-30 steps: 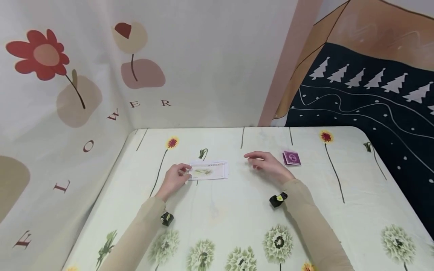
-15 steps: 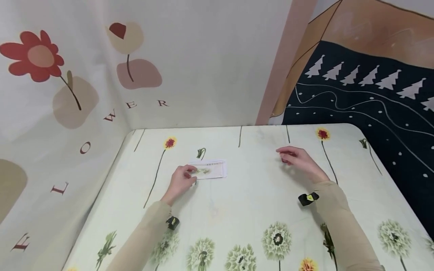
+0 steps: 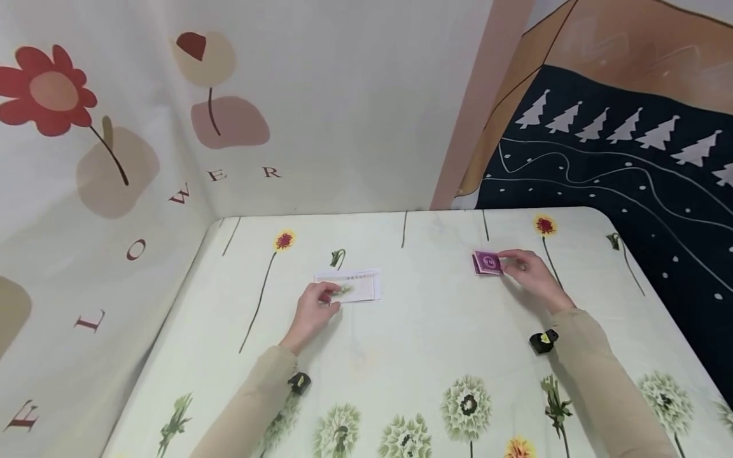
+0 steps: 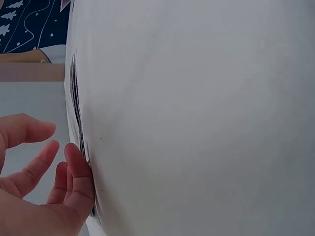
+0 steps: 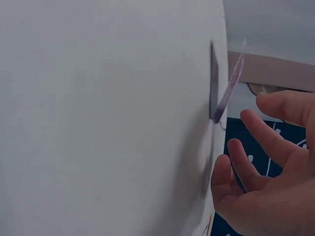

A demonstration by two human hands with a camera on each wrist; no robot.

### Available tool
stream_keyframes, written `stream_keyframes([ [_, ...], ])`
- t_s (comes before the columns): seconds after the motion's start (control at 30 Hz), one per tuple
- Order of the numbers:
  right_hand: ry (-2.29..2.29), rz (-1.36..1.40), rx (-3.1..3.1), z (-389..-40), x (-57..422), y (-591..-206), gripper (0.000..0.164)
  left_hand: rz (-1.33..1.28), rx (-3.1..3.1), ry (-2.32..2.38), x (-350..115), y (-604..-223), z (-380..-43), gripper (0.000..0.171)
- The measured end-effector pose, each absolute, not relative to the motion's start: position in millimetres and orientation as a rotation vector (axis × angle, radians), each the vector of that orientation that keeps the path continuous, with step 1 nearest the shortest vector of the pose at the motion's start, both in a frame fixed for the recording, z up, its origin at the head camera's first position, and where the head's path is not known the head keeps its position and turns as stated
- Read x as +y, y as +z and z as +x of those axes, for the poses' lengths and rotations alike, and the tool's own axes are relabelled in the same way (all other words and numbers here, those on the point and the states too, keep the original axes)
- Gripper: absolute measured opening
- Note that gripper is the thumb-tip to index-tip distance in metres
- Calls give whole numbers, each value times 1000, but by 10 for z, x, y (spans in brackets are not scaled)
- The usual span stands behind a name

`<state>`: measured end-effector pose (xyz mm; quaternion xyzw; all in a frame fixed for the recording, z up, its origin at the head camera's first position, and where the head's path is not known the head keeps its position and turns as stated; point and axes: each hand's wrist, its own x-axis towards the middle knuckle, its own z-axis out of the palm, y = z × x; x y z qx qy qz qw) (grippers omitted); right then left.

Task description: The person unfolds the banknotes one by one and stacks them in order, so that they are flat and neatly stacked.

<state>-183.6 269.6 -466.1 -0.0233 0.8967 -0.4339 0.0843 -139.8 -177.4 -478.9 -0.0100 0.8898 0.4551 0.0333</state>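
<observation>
A small purple folded card (image 3: 488, 263) with a pale round emblem rests on the table at the back right. The right wrist view shows it standing partly unfolded, one purple flap (image 5: 230, 93) raised at a slant. My right hand (image 3: 529, 273) is at its right side, fingertips close by its edge, fingers spread and loosely bent. White rectangular paper slips (image 3: 363, 287) with printed characters and a pale green picture lie layered left of centre. My left hand (image 3: 314, 312) reaches over their left part, thumb apart from the loosely bent fingers (image 4: 81, 182), which partly hide the print.
A white floral-print cloth covers the table (image 3: 412, 331). Behind it and to the left hangs a pale curtain (image 3: 343, 127) with flowers and letters. Dark fabric with white trees (image 3: 607, 165) hangs at the right. Each wrist wears a small black camera (image 3: 543, 341).
My right hand has moved rightward, passed over the purple card and now sits at its right side. The left hand has shifted slightly right over the paper slips.
</observation>
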Motion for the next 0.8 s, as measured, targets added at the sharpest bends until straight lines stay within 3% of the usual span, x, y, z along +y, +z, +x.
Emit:
stream_keyframes([
  [0.8, -1150, -143, 2701, -1954, 2656, -4814, 46, 184, 2751, 1543, -1521, -4773, -1322, 24],
])
